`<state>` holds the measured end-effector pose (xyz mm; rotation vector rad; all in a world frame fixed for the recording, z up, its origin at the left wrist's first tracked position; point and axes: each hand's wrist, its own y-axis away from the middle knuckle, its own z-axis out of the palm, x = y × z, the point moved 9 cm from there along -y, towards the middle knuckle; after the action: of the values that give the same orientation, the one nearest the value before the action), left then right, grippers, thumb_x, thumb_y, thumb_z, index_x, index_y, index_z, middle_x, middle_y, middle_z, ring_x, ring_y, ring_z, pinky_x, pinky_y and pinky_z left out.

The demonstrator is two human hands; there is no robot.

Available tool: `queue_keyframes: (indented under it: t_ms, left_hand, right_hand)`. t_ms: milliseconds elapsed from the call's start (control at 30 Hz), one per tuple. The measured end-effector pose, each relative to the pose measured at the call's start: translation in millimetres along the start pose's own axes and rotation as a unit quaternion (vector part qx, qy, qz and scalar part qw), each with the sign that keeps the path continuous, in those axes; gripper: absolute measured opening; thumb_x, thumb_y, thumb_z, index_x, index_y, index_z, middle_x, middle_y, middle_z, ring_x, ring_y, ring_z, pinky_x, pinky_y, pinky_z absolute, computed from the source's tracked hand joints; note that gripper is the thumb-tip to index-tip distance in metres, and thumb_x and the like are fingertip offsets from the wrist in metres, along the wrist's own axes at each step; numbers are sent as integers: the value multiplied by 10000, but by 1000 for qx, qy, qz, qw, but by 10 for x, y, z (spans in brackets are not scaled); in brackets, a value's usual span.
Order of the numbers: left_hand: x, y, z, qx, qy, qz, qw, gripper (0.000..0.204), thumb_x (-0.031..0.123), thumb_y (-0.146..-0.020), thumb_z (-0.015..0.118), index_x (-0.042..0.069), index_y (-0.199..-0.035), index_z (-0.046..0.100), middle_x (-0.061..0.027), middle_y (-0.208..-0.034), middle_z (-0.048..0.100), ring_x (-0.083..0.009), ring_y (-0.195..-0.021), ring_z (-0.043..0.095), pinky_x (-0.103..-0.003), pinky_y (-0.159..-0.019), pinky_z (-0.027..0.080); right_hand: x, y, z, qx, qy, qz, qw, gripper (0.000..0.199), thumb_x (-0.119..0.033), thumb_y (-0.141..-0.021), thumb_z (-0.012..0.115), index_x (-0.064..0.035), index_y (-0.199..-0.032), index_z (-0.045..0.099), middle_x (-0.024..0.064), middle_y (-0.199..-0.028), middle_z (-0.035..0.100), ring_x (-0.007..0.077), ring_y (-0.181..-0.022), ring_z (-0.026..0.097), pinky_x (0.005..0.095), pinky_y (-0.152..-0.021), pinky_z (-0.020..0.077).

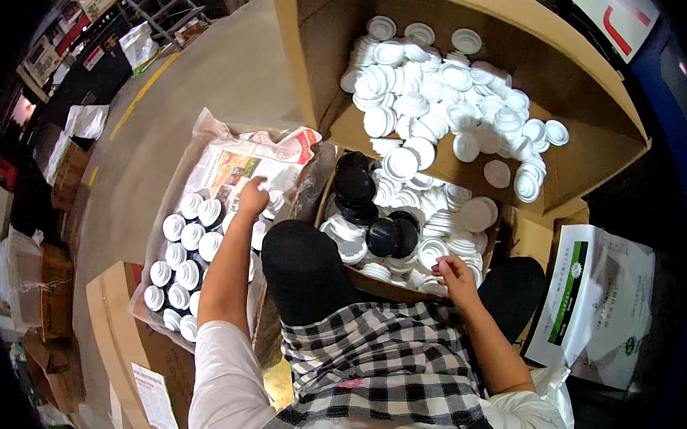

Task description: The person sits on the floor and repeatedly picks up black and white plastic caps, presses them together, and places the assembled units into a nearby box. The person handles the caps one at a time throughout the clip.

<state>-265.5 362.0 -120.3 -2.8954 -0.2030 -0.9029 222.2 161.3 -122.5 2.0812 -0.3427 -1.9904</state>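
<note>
In the newspaper-lined box [206, 139] at the person's left knee stand rows of small white-capped jars [188, 240], packed upright and touching, filling the near half of the box while the far half shows bare newsprint. The left hand [252, 197] reaches over the far end of these rows, fingers curled down onto a jar there; whether it has closed on that jar or only touches it, I cannot tell. To the right of this box, between the knees, sits a smaller cardboard box [337, 184] heaped with loose white lids [437, 220] and a few black lids [355, 185]. The right hand [456, 275] rests at its near edge, fingers pinched on a white lid [435, 285]. Beyond that stands a large open carton [599, 151] with many more white lids piled inside. Right of the smaller box lies a white printed bag [601, 305].
</note>
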Motion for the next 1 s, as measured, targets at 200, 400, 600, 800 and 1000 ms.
queue_keyframes:
  t_ms: [200, 400, 600, 800, 1000]
  left_hand:
    - [2123, 646, 164, -14, 145, 273, 951, 292, 99, -762, 611, 29, -1044, 592, -185, -1028, 596, -342, -1010, 542, -387, -881, 424]
    - [2684, 1414, 1228, -252, -170, 319, 898, 633, 36, -667, 621, 69, -1265, 417, -164, -1037, 562, -340, -1045, 494, -468, -990, 314]
    - [2703, 1443, 951, -166, -159, 352, 907, 299, 26, -644, 608, 40, -943, 603, -126, -878, 541, -322, -937, 509, -456, -912, 358]
    - [2325, 1787, 279, -76, 223, 136, 962, 118, 61, -734, 576, 11, -820, 511, -136, -770, 518, -247, -725, 550, -333, -630, 429]
    - [1746, 2513, 186, -83, 577, -160, 797, 117, -23, -786, 483, 80, -841, 492, 16, -725, 506, -83, -674, 492, -247, -625, 414]
  right_hand:
    - [-104, -478, -372, 88, 15, -32, 995, 285, -263, -880, 566, -12, -1014, 572, 60, -865, 638, 168, -790, 614, 281, -639, 471]
    - [-500, -830, -1082, 304, 409, -136, 850, 517, -250, -762, 662, -30, -1185, 463, 188, -1155, 499, 359, -1076, 457, 405, -909, 380]
    - [-671, -921, -1661, 489, 434, -233, 719, 540, -200, -750, 634, -8, -1213, 433, 229, -1216, 450, 374, -1149, 407, 444, -964, 340]
    - [-641, -1498, -2888, 468, 122, -188, 855, 604, -140, -737, 591, 7, -1281, 375, 240, -1275, 414, 389, -1160, 411, 443, -958, 363]
    - [-690, -2106, -3443, 263, 81, -118, 954, 656, -89, -781, 533, -88, -1388, 283, 153, -1310, 429, 265, -1106, 461, 361, -885, 401]
